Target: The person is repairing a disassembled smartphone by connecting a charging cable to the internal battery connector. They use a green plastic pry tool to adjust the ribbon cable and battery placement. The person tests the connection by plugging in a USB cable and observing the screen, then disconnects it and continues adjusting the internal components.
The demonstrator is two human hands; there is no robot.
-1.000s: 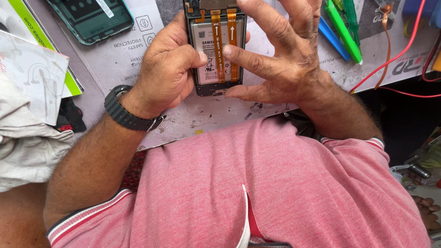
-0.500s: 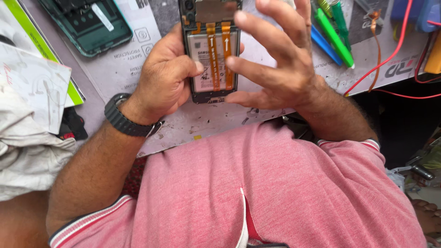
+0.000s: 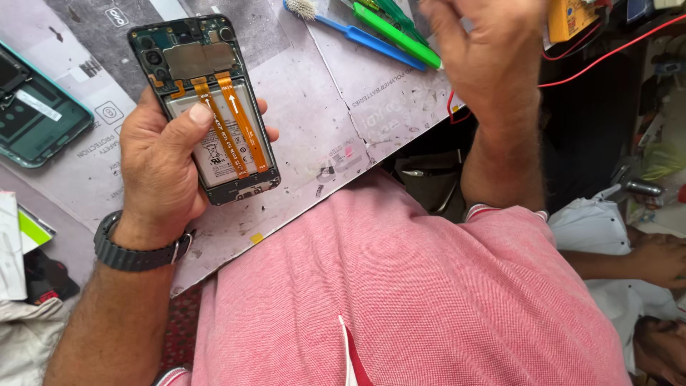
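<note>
Scuffed matt grey mat (image 3: 371, 107), ribbed pink cloth shirt (image 3: 400, 300)

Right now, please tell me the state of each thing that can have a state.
Phone: back cover off, battery and orange flex cables exposed.
Back cover: detached, lying on the mat.
Left hand: gripping the phone.
Right hand: raised, blurred, holding nothing visible.

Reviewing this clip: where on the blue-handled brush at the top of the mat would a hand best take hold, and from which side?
Grip the blue-handled brush at mid-handle, coming from above with the right hand, which hovers nearest. The handle lies flat and slim on the grey mat, bristles at its upper-left end. A green tool lies close on its far side, so pinching from above probably suits best.
</note>
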